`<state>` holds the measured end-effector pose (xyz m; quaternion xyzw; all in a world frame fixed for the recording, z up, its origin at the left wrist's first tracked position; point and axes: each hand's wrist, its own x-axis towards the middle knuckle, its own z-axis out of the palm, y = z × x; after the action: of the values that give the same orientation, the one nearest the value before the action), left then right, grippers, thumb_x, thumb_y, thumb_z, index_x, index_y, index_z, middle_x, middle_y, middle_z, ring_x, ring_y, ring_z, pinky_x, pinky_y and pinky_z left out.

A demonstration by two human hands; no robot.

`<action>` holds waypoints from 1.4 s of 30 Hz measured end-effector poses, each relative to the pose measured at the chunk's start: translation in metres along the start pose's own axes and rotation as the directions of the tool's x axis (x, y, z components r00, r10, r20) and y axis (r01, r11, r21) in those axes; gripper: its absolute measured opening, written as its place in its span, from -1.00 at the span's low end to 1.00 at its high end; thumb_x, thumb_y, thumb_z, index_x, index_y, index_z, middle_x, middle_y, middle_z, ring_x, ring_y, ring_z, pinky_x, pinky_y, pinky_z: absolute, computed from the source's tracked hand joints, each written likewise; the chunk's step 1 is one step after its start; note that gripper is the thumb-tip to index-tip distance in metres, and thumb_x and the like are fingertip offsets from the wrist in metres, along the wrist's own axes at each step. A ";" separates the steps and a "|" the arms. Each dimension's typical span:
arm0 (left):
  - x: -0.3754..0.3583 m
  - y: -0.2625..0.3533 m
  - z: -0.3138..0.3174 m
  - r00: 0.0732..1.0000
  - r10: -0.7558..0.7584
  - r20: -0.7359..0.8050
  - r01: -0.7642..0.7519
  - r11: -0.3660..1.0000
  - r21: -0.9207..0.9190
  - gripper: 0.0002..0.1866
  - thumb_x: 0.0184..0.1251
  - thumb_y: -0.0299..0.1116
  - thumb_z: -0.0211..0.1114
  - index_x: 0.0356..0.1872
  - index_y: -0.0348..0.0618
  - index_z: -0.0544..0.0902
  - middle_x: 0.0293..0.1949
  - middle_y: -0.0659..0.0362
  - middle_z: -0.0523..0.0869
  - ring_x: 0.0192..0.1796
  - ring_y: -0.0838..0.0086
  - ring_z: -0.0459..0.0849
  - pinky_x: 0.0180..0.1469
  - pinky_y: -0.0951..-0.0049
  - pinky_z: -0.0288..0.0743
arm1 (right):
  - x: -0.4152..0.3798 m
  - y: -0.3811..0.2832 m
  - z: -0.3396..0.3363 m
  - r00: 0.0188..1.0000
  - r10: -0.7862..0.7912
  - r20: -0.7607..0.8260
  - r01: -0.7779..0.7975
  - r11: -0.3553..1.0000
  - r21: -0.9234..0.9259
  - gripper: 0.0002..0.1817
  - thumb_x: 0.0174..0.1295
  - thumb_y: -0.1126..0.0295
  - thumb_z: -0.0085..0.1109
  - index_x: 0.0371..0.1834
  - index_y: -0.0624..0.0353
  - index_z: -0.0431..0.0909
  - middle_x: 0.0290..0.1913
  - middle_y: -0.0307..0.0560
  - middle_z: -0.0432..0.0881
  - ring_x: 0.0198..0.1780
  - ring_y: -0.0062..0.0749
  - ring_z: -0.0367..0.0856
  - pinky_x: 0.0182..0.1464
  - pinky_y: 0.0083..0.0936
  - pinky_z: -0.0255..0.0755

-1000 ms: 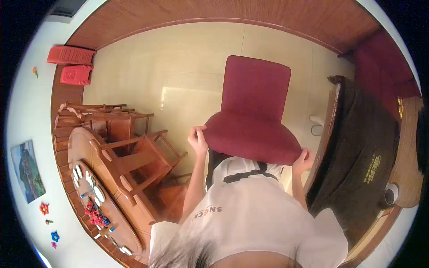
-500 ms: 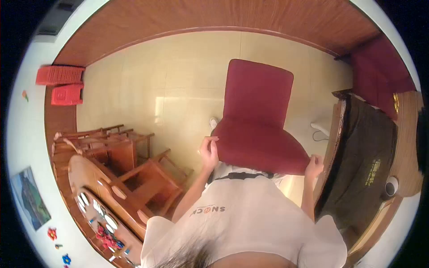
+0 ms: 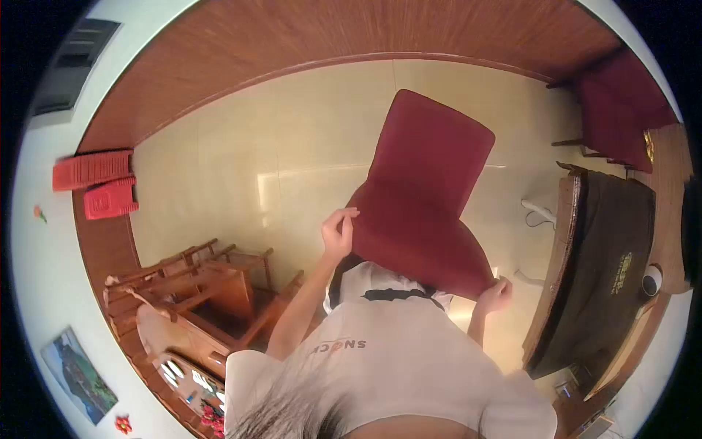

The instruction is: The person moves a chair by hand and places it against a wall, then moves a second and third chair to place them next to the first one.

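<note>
A dark red upholstered chair [image 3: 428, 172] is in front of my body, its seat toward me and its backrest pointing away. My left hand [image 3: 338, 233] is closed on the left side of the seat. On the seat's near right corner, the fingers of my right hand [image 3: 496, 294] are closed. The chair's legs are hidden beneath it.
Wooden chairs [image 3: 219, 293] and a table [image 3: 157, 333] with dishes stand at the lower left. Red stools [image 3: 91, 170] are stacked by the left wall. To the right is a dark-covered table [image 3: 603, 263], with more red chairs [image 3: 621, 110] behind it.
The red chair has turned clockwise, its backrest swinging right, with both hands still on it. The surroundings have shifted in view; more of the red chairs at the right now shows.
</note>
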<state>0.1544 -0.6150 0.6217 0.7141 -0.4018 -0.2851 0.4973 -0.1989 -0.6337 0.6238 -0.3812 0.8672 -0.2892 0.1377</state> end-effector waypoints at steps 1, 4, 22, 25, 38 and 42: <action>0.003 -0.002 -0.002 1.000 -0.004 0.006 0.004 1.000 0.002 -0.83 0.12 -0.61 -0.05 -0.43 -0.39 0.55 -0.39 -0.01 0.65 -0.22 0.27 0.64 -0.12 0.40 0.47 | -0.006 -0.001 -0.001 1.000 0.005 0.000 -0.005 1.000 -0.005 -0.74 0.12 0.37 -0.09 -0.46 0.34 0.54 -0.53 -0.01 0.56 -0.48 -0.34 0.49 -0.41 -0.44 0.36; 0.021 -0.020 -0.002 0.997 0.047 0.056 -0.046 0.999 -0.012 -0.83 0.14 -0.59 -0.03 -0.43 -0.38 0.57 -0.40 0.00 0.66 -0.26 0.31 0.65 -0.16 0.44 0.47 | -0.017 0.005 0.003 0.999 0.030 -0.025 -0.029 0.997 0.066 -0.69 0.11 0.30 -0.10 -0.43 0.35 0.55 -0.46 0.03 0.57 -0.39 -0.28 0.50 -0.31 -0.40 0.37; 0.153 -0.011 0.050 0.918 0.323 0.231 -0.328 0.945 -0.020 -0.84 0.11 -0.50 0.03 -0.47 -0.30 0.59 -0.48 0.04 0.64 -0.45 0.37 0.62 -0.37 0.51 0.43 | -0.045 -0.016 0.030 0.993 0.119 0.021 -0.119 0.947 0.297 -0.79 0.12 0.46 -0.04 -0.30 0.39 0.53 -0.34 0.01 0.58 -0.31 -0.33 0.53 -0.24 -0.47 0.42; 0.176 -0.005 0.050 0.923 0.295 0.246 -0.309 0.951 0.019 -0.85 0.09 -0.47 0.07 -0.49 -0.30 0.59 -0.52 0.01 0.63 -0.45 0.35 0.63 -0.36 0.46 0.44 | -0.059 -0.028 0.038 0.993 0.104 0.058 -0.117 0.943 0.311 -0.78 0.11 0.47 -0.03 -0.25 0.41 0.51 -0.22 0.05 0.57 -0.23 -0.30 0.53 -0.17 -0.47 0.41; 0.280 0.049 0.115 0.809 0.569 -0.145 -0.426 0.739 0.522 -0.66 0.19 -0.25 0.13 -0.14 -0.33 0.43 -0.05 -0.11 0.47 0.02 0.08 0.42 0.00 0.21 0.31 | -0.039 -0.113 0.126 0.970 0.122 0.208 -0.221 0.798 0.561 -0.81 0.10 0.45 0.04 -0.27 0.28 0.58 -0.21 -0.02 0.59 -0.16 -0.34 0.53 -0.07 -0.50 0.35; 0.222 0.057 0.128 0.910 0.414 0.035 -0.405 0.865 0.298 -0.24 0.13 -0.24 0.21 0.25 -0.36 0.02 0.28 -0.28 -0.04 0.32 -0.10 0.00 0.29 0.13 -0.02 | -0.049 -0.130 0.130 0.994 0.054 0.097 -0.095 0.866 0.491 -0.81 0.13 0.39 0.03 -0.28 0.25 0.57 -0.21 -0.03 0.55 -0.14 -0.27 0.49 -0.04 -0.46 0.32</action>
<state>0.1489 -0.8774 0.6293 0.6835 -0.5750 -0.0986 0.4388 -0.0308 -0.7195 0.5999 -0.3109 0.7719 -0.4807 0.2766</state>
